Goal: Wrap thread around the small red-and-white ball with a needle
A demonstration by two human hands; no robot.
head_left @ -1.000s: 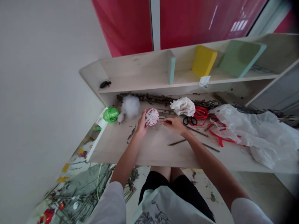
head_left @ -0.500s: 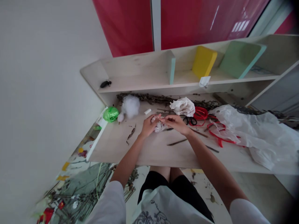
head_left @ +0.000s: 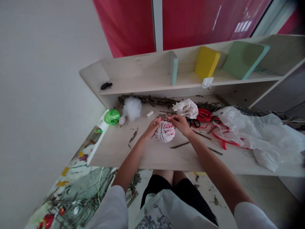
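Observation:
A round ball (head_left: 165, 131) wrapped in white strands, with red showing through on its right side, sits between my hands over the wooden desk. My left hand (head_left: 153, 126) is at its upper left edge, fingers bent around that side. My right hand (head_left: 179, 123) is at its upper right, thumb and fingers pinched together at the ball's top; what they pinch is too small to make out. Behind my right hand lie black scissors (head_left: 195, 123), partly hidden, and a crumpled white paper (head_left: 186, 108).
Red ribbon (head_left: 203, 115) and a clear plastic bag (head_left: 259, 133) lie on the right. White fluff (head_left: 132, 109) and a green ribbon ball (head_left: 111, 117) are on the left. Thin sticks (head_left: 179, 145) lie near my right forearm. Dried branches (head_left: 152, 100) line the back under the shelf (head_left: 140, 88).
My hands have moved slightly apart toward the ball's upper edge, and more of the ball shows, with its red side now in view.

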